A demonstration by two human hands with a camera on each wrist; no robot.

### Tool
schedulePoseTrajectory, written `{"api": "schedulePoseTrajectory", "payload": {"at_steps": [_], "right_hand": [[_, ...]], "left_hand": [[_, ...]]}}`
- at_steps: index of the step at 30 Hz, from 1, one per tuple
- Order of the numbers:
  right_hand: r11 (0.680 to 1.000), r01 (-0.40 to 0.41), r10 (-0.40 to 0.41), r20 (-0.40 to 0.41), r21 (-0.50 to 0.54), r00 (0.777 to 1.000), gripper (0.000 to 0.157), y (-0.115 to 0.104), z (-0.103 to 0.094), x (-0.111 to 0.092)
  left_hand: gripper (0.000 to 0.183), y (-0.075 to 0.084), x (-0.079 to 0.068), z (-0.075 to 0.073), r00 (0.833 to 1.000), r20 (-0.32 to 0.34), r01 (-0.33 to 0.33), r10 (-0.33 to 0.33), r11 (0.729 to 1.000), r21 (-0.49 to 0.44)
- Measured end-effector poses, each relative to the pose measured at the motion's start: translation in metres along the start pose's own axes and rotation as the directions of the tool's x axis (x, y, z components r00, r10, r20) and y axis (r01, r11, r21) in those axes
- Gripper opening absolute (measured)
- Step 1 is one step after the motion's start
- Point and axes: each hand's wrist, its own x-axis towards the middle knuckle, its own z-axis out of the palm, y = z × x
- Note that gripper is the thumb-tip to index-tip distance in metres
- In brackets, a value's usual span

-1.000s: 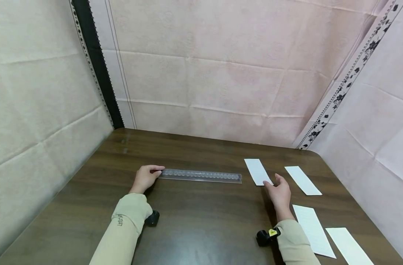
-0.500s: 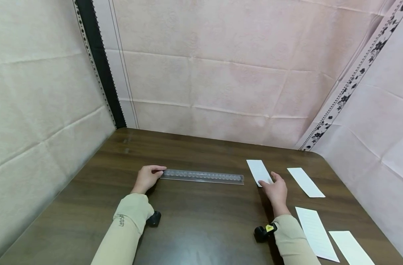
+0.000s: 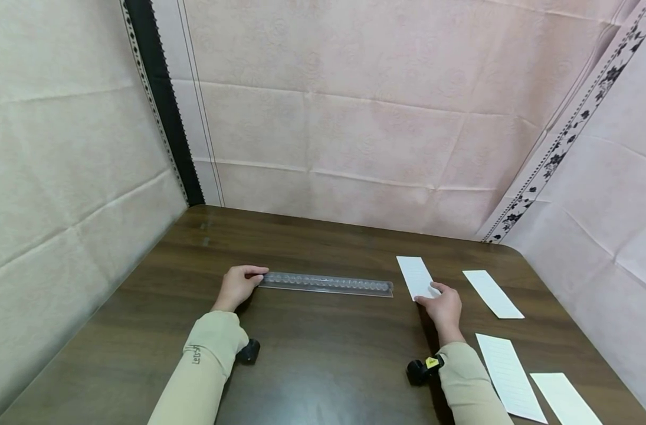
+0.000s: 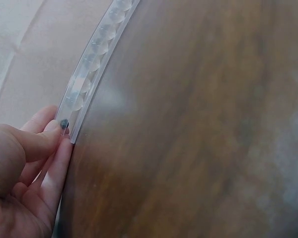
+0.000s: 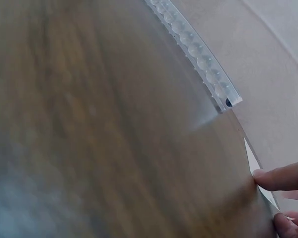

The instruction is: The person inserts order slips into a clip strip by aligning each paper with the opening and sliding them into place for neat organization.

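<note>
A clear plastic strip (image 3: 328, 284), ruler-like with a row of clear round bumps and a dark spot near each end, lies across the table. My left hand (image 3: 236, 288) pinches its left end, thumb on top, as the left wrist view also shows. Just beyond its right end lies a white paper slip (image 3: 413, 273) with faint lines. My right hand (image 3: 443, 307) holds this slip at its near end between thumb and fingers; in the right wrist view a slip corner (image 5: 254, 156) shows by the fingertips.
More white paper slips lie on the right: one slip (image 3: 493, 294) at the back, a lined one (image 3: 510, 378) beside the right sleeve, another (image 3: 566, 398) at the front. The brown wooden table (image 3: 323, 354) ends at a cloth wall (image 3: 323, 147).
My right hand's thumb and fingers have shifted slightly and closed in on the near end of the slip. The left hand stays on the strip; the whole view has drifted slightly.
</note>
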Motion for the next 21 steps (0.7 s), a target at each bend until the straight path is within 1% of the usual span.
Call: {"api": "schedulePoseTrajectory", "payload": {"at_steps": [6, 14, 17, 20, 21], "right_hand": [[0.999, -0.023, 0.023, 0.001, 0.046, 1.000, 0.051, 0.005, 0.002, 0.003], [0.990, -0.109, 0.111, -0.019, 0.095, 0.994, 0.044, 0.007, -0.003, 0.003], [0.984, -0.134, 0.136, -0.011, 0.121, 0.991, 0.042, 0.007, -0.005, 0.001], [0.971, -0.160, 0.163, 0.003, 0.179, 0.987, 0.040, 0.007, -0.008, 0.000], [0.962, -0.172, 0.173, 0.013, 0.214, 0.985, 0.039, 0.007, -0.009, -0.001]], "left_hand": [[0.019, 0.000, -0.001, 0.000, 1.000, -0.004, -0.002, 0.002, 1.000, -0.005], [0.019, -0.001, 0.000, 0.001, 1.000, 0.000, 0.016, -0.016, 1.000, -0.008], [0.019, -0.001, 0.000, 0.000, 1.000, 0.001, 0.013, -0.013, 1.000, -0.009], [0.019, -0.001, 0.000, 0.000, 1.000, 0.003, 0.012, -0.012, 1.000, -0.009], [0.019, -0.001, 0.000, -0.001, 1.000, 0.002, 0.015, -0.015, 1.000, -0.010]]}}
